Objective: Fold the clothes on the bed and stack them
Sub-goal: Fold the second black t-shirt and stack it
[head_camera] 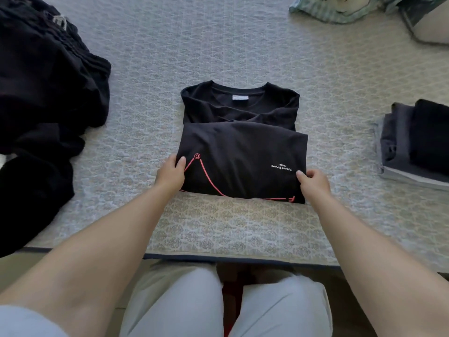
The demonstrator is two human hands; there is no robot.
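Note:
A black T-shirt (240, 147) with red line art and small white lettering lies in the middle of the bed, its lower half folded up over the chest and the collar pointing away from me. My left hand (171, 172) pinches the folded part's left edge, thumb on top. At the right edge, my right hand (313, 182) grips the same fold. A stack of folded dark and grey clothes (415, 142) sits at the right. A heap of unfolded black garments (43, 105) fills the left side.
The bed cover (230, 227) is pale and patterned, with its dark-trimmed front edge just above my knees. A green-patterned cloth (340, 8) lies at the far right, beside a person's leg (432, 25) in the top right corner.

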